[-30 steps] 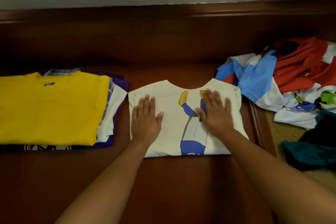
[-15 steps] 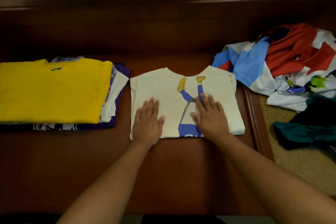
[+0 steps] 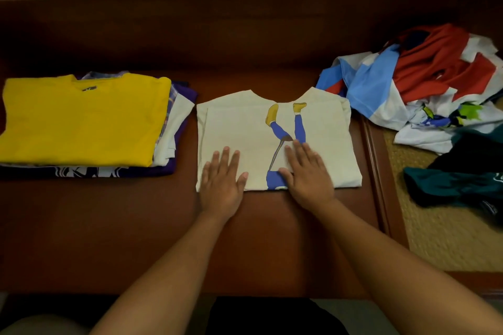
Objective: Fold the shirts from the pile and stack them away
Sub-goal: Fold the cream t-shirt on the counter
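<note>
The dark wooden bench (image 3: 109,226) carries a folded cream shirt (image 3: 245,128) at its middle. Left of that shirt sits the stack of folded shirts (image 3: 84,122), yellow on top; right of it lies the loose pile of shirts (image 3: 424,84). The left hand (image 3: 221,185) and right hand (image 3: 307,174) lie flat, fingers straight, pressing the cream shirt's near edge and gripping nothing. Since a second ago both hands have slid from mid-shirt toward that near edge.

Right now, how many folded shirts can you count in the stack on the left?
4 at least: yellow shirt on top, then plaid, white, and purple at the bottom; more layers may be hidden.
</note>
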`<act>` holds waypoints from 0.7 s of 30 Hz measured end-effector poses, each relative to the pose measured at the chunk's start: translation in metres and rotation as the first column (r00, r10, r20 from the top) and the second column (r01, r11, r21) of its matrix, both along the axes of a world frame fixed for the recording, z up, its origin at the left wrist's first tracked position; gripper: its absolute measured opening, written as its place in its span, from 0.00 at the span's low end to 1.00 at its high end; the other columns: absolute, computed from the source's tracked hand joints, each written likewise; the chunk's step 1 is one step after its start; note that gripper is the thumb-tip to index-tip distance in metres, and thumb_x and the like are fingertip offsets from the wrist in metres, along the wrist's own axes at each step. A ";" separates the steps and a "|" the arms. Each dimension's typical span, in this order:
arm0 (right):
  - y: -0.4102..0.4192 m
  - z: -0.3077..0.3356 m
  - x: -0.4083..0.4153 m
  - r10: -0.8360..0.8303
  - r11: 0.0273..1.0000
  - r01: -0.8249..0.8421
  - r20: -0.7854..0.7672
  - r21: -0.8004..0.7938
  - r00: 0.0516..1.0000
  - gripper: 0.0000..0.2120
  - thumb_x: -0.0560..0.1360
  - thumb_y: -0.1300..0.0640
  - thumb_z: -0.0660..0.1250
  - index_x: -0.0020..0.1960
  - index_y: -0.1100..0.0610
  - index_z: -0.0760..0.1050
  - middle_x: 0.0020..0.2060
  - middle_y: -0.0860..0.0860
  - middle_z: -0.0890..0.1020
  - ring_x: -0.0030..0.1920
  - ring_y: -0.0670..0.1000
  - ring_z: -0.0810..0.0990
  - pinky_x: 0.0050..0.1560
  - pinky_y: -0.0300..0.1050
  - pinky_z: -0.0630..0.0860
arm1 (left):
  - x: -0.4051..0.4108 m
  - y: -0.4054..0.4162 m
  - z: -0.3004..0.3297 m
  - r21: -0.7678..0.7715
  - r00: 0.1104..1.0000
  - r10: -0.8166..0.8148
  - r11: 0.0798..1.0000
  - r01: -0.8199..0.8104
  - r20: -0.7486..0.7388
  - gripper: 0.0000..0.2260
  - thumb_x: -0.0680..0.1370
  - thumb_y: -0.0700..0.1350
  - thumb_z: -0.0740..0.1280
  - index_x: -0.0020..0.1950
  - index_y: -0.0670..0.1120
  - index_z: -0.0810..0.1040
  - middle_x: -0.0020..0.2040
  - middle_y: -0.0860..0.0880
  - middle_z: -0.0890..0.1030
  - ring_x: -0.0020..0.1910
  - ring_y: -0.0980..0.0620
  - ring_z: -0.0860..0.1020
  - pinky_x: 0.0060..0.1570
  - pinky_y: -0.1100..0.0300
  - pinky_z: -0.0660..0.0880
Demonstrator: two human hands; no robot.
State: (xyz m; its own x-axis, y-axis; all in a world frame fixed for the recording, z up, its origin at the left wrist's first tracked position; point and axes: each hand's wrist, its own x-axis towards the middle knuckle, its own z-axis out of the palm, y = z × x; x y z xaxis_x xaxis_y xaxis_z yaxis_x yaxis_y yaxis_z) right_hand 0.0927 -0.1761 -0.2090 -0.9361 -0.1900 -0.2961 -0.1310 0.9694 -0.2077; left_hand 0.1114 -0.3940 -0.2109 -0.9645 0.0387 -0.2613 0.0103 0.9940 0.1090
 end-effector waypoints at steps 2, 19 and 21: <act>0.027 -0.002 0.002 -0.059 0.998 0.059 -0.021 0.018 0.998 0.34 0.78 0.35 0.34 0.79 0.49 0.42 0.78 0.49 0.43 0.78 0.50 0.40 0.75 0.48 0.38 | 0.006 -0.018 0.000 -0.015 0.998 0.057 0.998 -0.057 0.000 0.28 0.79 0.63 0.36 0.78 0.55 0.39 0.79 0.51 0.41 0.78 0.50 0.39 0.74 0.50 0.39; 0.062 0.037 -0.054 -0.757 0.130 0.871 0.520 -0.474 0.396 0.28 0.75 0.55 0.68 0.71 0.60 0.62 0.64 0.58 0.73 0.60 0.59 0.74 0.55 0.52 0.70 | -0.052 -0.027 0.034 0.549 0.645 0.704 0.428 -0.718 0.296 0.19 0.78 0.42 0.65 0.68 0.40 0.70 0.64 0.41 0.76 0.60 0.41 0.75 0.52 0.56 0.72; 0.068 0.037 -0.054 -0.731 0.086 0.880 0.570 -0.467 0.375 0.27 0.74 0.57 0.70 0.69 0.61 0.65 0.61 0.57 0.75 0.57 0.58 0.75 0.57 0.53 0.72 | -0.048 -0.030 0.033 0.541 0.672 0.686 0.465 -0.701 0.280 0.16 0.78 0.41 0.65 0.65 0.40 0.73 0.61 0.41 0.78 0.57 0.41 0.77 0.48 0.58 0.71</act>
State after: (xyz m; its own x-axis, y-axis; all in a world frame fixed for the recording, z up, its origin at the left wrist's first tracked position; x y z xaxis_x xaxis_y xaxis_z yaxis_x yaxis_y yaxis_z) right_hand 0.0384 -0.1080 -0.1719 -0.6044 0.4677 -0.6450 0.7430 0.0388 -0.6681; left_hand 0.0630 -0.4236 -0.1777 -0.7379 -0.4977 -0.4559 -0.6631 0.4085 0.6273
